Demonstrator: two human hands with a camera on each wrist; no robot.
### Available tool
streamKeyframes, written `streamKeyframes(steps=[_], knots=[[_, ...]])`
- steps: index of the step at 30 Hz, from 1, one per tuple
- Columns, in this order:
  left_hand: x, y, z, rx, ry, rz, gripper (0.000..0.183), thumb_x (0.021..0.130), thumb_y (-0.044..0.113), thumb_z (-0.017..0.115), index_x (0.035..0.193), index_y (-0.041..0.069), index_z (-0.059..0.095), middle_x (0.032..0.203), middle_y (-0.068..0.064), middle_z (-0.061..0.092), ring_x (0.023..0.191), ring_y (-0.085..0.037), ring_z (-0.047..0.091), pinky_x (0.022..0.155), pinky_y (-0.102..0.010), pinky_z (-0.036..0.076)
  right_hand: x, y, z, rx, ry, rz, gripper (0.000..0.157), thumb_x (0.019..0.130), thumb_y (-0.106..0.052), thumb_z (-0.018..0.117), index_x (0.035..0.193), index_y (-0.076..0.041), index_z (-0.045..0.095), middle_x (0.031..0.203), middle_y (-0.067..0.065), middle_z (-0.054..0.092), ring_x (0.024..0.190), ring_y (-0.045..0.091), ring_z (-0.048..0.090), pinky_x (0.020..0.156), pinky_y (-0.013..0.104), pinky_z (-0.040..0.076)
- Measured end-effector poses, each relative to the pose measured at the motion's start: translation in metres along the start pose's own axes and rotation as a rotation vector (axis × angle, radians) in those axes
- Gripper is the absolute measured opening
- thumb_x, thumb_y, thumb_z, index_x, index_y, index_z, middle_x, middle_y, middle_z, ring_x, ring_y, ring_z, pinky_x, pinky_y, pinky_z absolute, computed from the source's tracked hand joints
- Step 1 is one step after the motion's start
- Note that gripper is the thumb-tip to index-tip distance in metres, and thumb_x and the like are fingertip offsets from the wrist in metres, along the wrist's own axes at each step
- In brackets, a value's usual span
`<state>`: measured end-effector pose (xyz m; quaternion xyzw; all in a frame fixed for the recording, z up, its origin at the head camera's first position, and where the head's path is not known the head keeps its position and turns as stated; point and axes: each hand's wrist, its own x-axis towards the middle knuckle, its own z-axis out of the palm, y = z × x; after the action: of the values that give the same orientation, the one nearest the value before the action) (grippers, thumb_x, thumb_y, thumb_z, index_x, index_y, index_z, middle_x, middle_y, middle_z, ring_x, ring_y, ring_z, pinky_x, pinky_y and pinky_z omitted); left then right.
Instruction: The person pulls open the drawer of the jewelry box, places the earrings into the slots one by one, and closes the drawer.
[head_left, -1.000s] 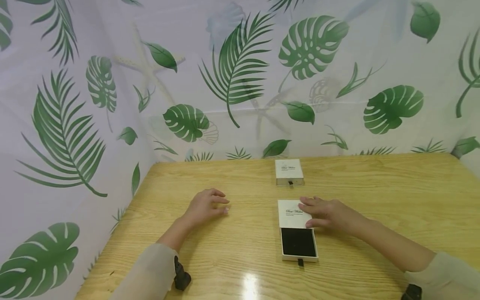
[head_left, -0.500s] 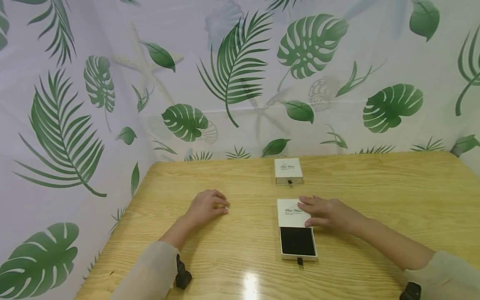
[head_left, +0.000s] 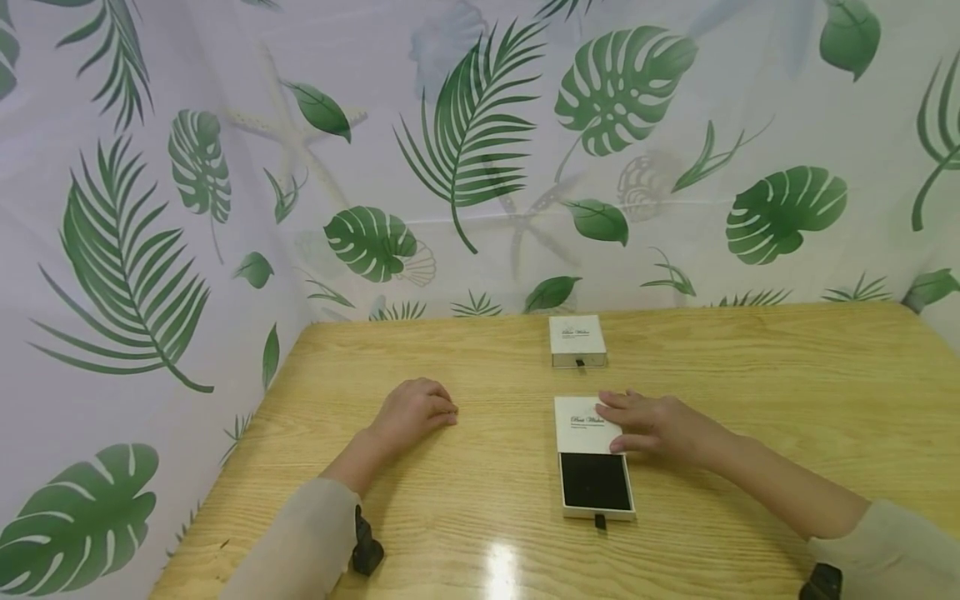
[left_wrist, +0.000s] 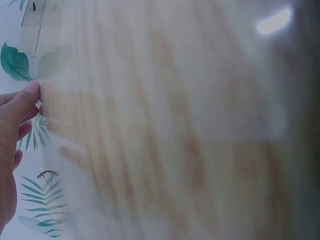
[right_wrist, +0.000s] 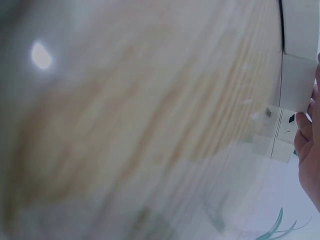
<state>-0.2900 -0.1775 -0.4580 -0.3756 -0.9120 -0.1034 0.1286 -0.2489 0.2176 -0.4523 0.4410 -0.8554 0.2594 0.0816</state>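
On the table lies a white drawer-style gift box printed "Best Wishes". Its drawer, lined with a black pad, is slid out toward me and a black ribbon tab hangs from the front. My right hand rests on the right side of the cover, fingers stretched over the top and thumb by the near corner. Left of the box, my left hand is low over the table with thumb and fingertips together. They pinch a tiny shiny piece, mostly hidden by the fingers.
A second white box, same print, stands closed behind the first, near the table's far edge. The wooden table meets a leaf-patterned cloth at the back and left.
My left thumb and fingers have drawn together over the tiny shiny piece, which showed between the fingertips before. The right hand and both boxes keep their places.
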Motion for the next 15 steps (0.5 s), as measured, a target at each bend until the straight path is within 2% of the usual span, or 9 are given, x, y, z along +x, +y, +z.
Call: streamKeyframes(steps=[7, 15], knots=[[-0.0004, -0.0006, 0.0022, -0.016, 0.018, 0.010, 0.012, 0.085, 0.024, 0.070, 0.092, 0.016, 0.076, 0.092, 0.003, 0.068, 0.090, -0.016, 0.061, 0.085, -0.035, 0.050, -0.0002, -0.0011, -0.0006, 0.016, -0.010, 0.017, 0.052, 0.081, -0.026, 0.072, 0.123, 0.002, 0.060, 0.128, 0.024, 0.055, 0.109, 0.052, 0.053, 0.085, 0.055, 0.047], [0.0016, 0.0011, 0.0020, -0.048, 0.049, -0.058, 0.010, 0.085, 0.023, 0.070, 0.091, 0.017, 0.075, 0.093, 0.004, 0.068, 0.090, -0.015, 0.063, 0.081, -0.032, 0.051, -0.0001, -0.0009, 0.0003, -0.001, 0.004, -0.002, 0.052, 0.081, -0.026, 0.072, 0.123, 0.002, 0.061, 0.127, 0.024, 0.055, 0.109, 0.050, 0.054, 0.085, 0.054, 0.048]])
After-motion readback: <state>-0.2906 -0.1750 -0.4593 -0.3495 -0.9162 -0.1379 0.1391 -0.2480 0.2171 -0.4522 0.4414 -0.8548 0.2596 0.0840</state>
